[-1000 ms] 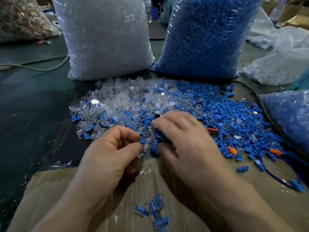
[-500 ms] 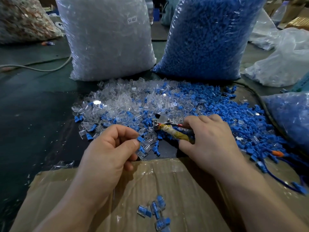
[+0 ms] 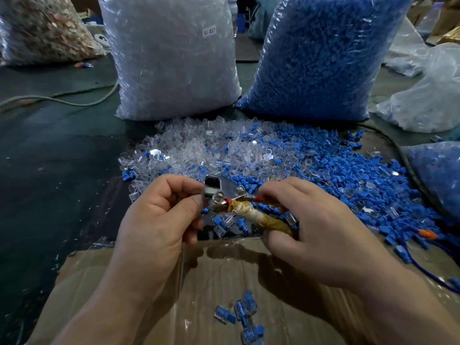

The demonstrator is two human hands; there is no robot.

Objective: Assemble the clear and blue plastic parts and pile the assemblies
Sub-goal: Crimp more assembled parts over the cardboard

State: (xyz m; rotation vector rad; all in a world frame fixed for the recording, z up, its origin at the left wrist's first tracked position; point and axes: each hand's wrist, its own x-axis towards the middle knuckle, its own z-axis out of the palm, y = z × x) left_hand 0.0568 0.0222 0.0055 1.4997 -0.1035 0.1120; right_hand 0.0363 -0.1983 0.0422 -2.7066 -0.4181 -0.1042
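Metal press tool (image 3: 224, 195) lies head up-left at pinched fingertips of left hand (image 3: 159, 220), contents hidden; taped handle runs down-right inside right hand (image 3: 316, 232) grip.

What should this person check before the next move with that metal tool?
1. Right hand grips the metal tool by its wrapped handle: ok.
2. Left hand pinches at the tool's head to steady it: ok.
3. A part sits properly in the tool's head: cannot tell, the left fingers hide it.
4. Left fingertips are clear of the head before any squeeze: not ok, they lie against it.
5. Bare cardboard is free beside the finished assemblies: ok.
6. Loose clear and blue parts lie just beyond the hands: ok.
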